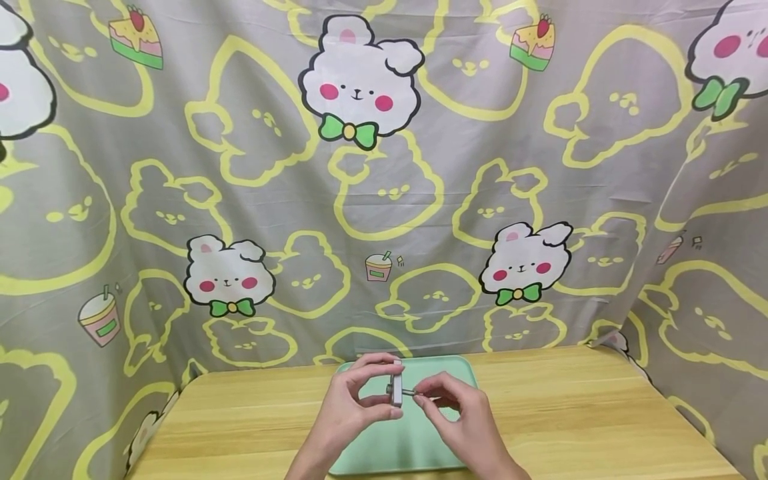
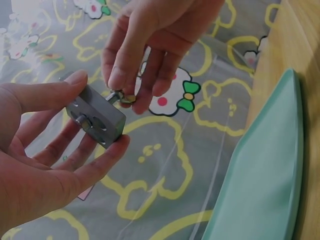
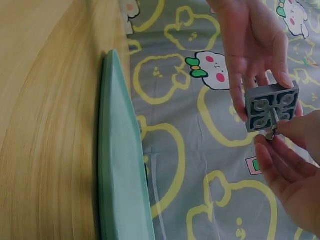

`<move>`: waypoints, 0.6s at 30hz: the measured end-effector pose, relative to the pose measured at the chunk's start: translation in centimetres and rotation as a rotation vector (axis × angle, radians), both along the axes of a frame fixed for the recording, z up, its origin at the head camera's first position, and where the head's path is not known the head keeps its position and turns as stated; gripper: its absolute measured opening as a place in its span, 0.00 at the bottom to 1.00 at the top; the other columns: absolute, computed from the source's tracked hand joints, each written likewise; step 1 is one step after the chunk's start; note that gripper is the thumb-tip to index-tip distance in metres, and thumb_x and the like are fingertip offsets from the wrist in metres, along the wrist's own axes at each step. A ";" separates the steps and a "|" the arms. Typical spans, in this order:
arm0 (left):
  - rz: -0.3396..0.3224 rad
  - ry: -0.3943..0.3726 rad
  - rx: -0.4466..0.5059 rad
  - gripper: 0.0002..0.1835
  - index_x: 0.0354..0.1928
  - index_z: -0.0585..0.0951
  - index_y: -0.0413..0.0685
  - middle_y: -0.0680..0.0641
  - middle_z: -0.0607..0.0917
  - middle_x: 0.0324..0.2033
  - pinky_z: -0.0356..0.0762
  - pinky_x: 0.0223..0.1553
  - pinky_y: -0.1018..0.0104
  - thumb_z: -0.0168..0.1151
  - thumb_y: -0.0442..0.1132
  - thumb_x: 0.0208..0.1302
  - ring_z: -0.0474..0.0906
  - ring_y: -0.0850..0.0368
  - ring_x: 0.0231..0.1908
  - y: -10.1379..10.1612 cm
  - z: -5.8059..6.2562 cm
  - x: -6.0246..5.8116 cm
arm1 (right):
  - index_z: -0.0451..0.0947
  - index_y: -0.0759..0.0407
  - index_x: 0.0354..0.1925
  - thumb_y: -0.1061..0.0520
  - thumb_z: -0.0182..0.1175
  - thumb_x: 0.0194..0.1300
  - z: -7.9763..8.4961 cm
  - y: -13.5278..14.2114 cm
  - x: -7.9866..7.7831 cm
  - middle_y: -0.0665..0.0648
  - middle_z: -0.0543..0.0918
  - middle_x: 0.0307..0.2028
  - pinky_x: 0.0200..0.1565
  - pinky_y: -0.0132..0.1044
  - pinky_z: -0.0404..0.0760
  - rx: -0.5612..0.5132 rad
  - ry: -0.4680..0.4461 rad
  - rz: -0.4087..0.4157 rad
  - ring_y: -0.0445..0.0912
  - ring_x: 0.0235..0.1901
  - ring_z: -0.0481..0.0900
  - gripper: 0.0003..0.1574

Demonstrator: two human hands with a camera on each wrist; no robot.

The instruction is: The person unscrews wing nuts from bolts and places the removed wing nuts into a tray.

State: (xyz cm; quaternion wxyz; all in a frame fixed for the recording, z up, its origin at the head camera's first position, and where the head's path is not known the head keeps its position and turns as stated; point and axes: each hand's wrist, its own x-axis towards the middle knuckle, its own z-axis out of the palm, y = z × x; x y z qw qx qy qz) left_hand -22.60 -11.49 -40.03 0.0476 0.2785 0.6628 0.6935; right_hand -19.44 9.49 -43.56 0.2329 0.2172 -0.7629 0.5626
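My left hand (image 1: pixel 351 403) holds a small grey square block (image 1: pixel 397 385) on edge by its rim, thumb below and fingers above, over the tray. Facing it, my right hand (image 1: pixel 459 403) pinches the outer end of a thin metal screw (image 1: pixel 410 393) that stands out from the block's middle. In the left wrist view the screw's end (image 2: pixel 118 96) looks winged, partly covered by fingertips, and a short stub (image 2: pixel 84 121) pokes from the block's other face. Recessed round sockets show on the block's ribbed face (image 3: pixel 261 105) in the right wrist view.
Beneath both hands lies a mint-green tray (image 1: pixel 420 457) with a raised rim, on a wood-grain table (image 1: pixel 252 427). A grey curtain (image 1: pixel 396 220) printed with cartoon rabbits and yellow outlines hangs behind the table and along both sides.
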 end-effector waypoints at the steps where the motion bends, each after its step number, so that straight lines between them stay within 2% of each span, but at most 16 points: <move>1: -0.002 0.005 0.003 0.27 0.56 0.85 0.36 0.36 0.76 0.61 0.87 0.52 0.52 0.79 0.26 0.50 0.75 0.49 0.61 0.0 0.0 0.0 | 0.84 0.48 0.41 0.63 0.70 0.66 -0.1 0.0 -0.1 0.45 0.87 0.38 0.39 0.35 0.90 0.028 0.063 -0.011 0.42 0.38 0.88 0.10; 6: -0.005 0.003 0.010 0.28 0.57 0.85 0.38 0.35 0.75 0.63 0.86 0.52 0.51 0.79 0.26 0.51 0.75 0.48 0.61 -0.2 -0.1 -0.1 | 0.82 0.48 0.42 0.72 0.72 0.58 -0.7 0.1 -0.6 0.48 0.85 0.42 0.43 0.28 0.87 0.151 0.358 -0.027 0.43 0.41 0.85 0.22; 10: -0.002 -0.004 0.008 0.27 0.57 0.85 0.39 0.36 0.75 0.63 0.86 0.53 0.51 0.79 0.27 0.51 0.75 0.49 0.62 -0.3 -0.1 -0.1 | 0.82 0.49 0.39 0.74 0.74 0.52 -0.9 0.1 -1.0 0.50 0.84 0.45 0.46 0.24 0.84 0.241 0.524 -0.061 0.43 0.42 0.84 0.24; 12: 0.000 -0.005 0.008 0.27 0.57 0.85 0.40 0.36 0.75 0.63 0.86 0.53 0.51 0.79 0.26 0.51 0.75 0.49 0.62 -0.3 0.0 -0.1 | 0.82 0.50 0.39 0.72 0.75 0.52 -1.0 0.2 -1.0 0.50 0.84 0.46 0.45 0.23 0.83 0.261 0.553 -0.069 0.44 0.42 0.85 0.22; 14: 0.003 -0.004 0.009 0.27 0.56 0.85 0.40 0.36 0.75 0.63 0.87 0.53 0.51 0.79 0.26 0.51 0.75 0.49 0.62 -0.3 0.0 -0.1 | 0.82 0.51 0.39 0.70 0.75 0.55 -1.0 0.2 -1.0 0.50 0.84 0.46 0.47 0.24 0.83 0.258 0.544 -0.066 0.44 0.43 0.85 0.19; 18: 0.007 -0.003 0.009 0.28 0.57 0.85 0.39 0.38 0.76 0.62 0.87 0.52 0.51 0.79 0.26 0.51 0.76 0.49 0.62 -0.3 0.0 -0.1 | 0.83 0.51 0.43 0.66 0.74 0.60 -0.8 0.3 -0.6 0.50 0.84 0.46 0.48 0.27 0.85 0.176 0.416 -0.038 0.44 0.45 0.84 0.16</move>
